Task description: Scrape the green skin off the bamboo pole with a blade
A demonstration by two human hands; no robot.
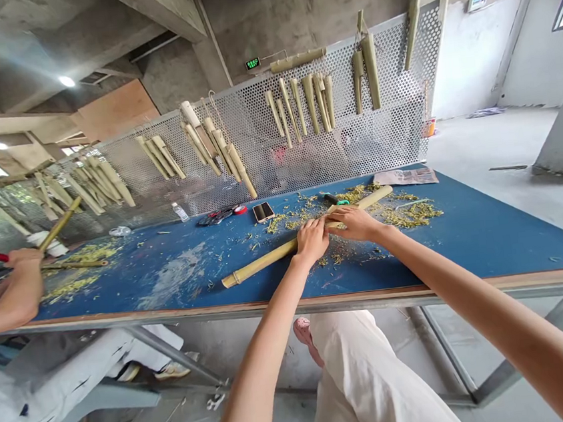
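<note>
A long pale-green bamboo tube [261, 262] lies slantwise across the blue worktable [486, 243]. My left hand [311, 241] wraps over the tube near its middle. Just beyond it, my right hand [356, 223] grips the tube too, with its fingers pointing toward my left hand. The tube's far end [380, 196] sticks out past my right hand. Yellow-green bamboo shavings [407, 215] are scattered around both hands. A small dark tool with a teal handle [334, 199] lies just beyond my hands.
A co-worker's hand [23, 278] at the far left holds a bamboo stick [60, 224]. A phone [263, 211], a water bottle [180, 212], red-and-black tools [216, 216] and papers [405, 177] lie along the table's back. Bamboo pieces hang on a perforated metal screen [255, 153].
</note>
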